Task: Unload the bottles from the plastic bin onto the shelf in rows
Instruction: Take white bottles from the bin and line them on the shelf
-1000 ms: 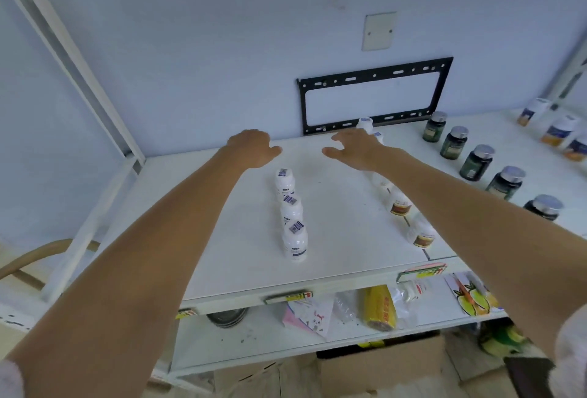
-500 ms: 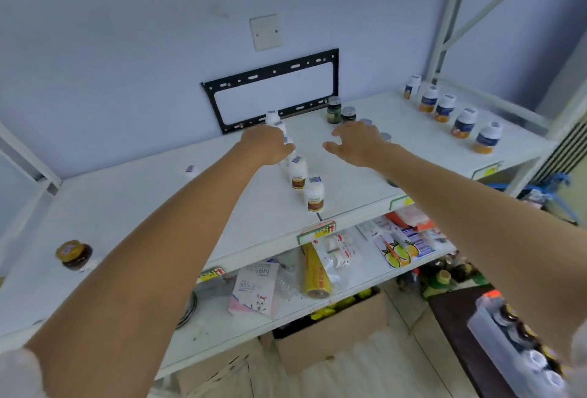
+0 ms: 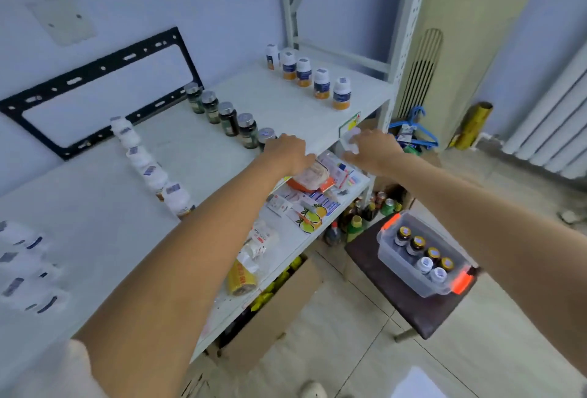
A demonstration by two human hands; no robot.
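A: Change since half a second back: your view has swung right, and both hands have left the middle of the shelf point(image 3: 286, 102) for its front edge. The plastic bin point(image 3: 422, 257) now shows in full, on a dark stool point(image 3: 409, 312) below and right of that edge.

B: Hands, state?

A: Left hand point(image 3: 290, 151): palm down at the shelf edge, just beside the front dark green bottle point(image 3: 266, 137). Fingers curled down; I cannot tell whether they grip anything. Right hand point(image 3: 371, 146): just off the shelf's front right corner, fingers loosely apart, something pale and blurred at the fingertips, not identifiable.

B: Stock on the shelf?

A: One row of dark green bottles with silver caps point(image 3: 227, 116), mid-shelf. One row of white bottles with orange bands point(image 3: 320, 83), toward the right post. White bottles point(image 3: 149, 168) in a row left of the green ones; more, blurred, at the far left.

B: Remaining?

A: Six bottles in the bin point(image 3: 424, 253), brown and white. You are likely turning back for the next pair; unloading is well along, not finished.
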